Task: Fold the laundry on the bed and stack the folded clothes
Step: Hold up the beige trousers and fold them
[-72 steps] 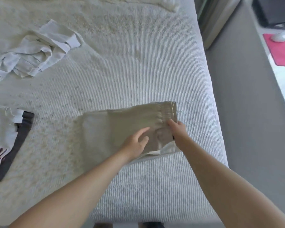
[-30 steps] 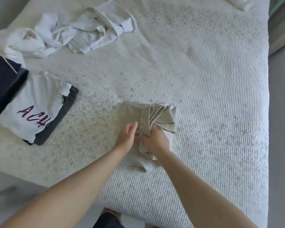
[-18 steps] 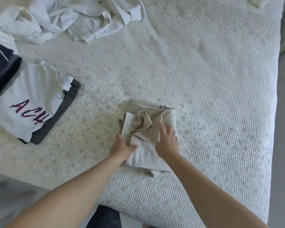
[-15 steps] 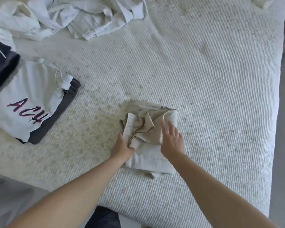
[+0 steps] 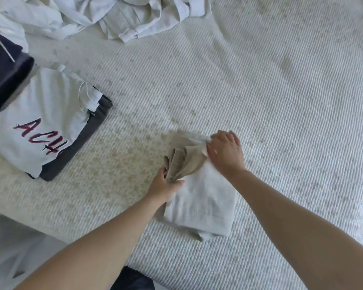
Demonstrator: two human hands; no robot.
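Beige shorts (image 5: pixel 199 197) lay folded near bed's (image 5: pixel 281 101) front edge. Left hand (image 5: pixel 166 185) pinched the bunched waistband, likely to stop the fold springing open. Right hand (image 5: pixel 225 152), fingers fairly straight, pressed the far corner flat. Stack (image 5: pixel 40 126) sat at left edge.

Open ribbed bed cover (image 5: pixel 260 91) across the centre and right of the frame. Blocked at upper left by a crumpled white heap (image 5: pixel 105 15), at left by a folded stack (image 5: pixel 40 122), at lower centre by beige folded trousers (image 5: pixel 201 195).
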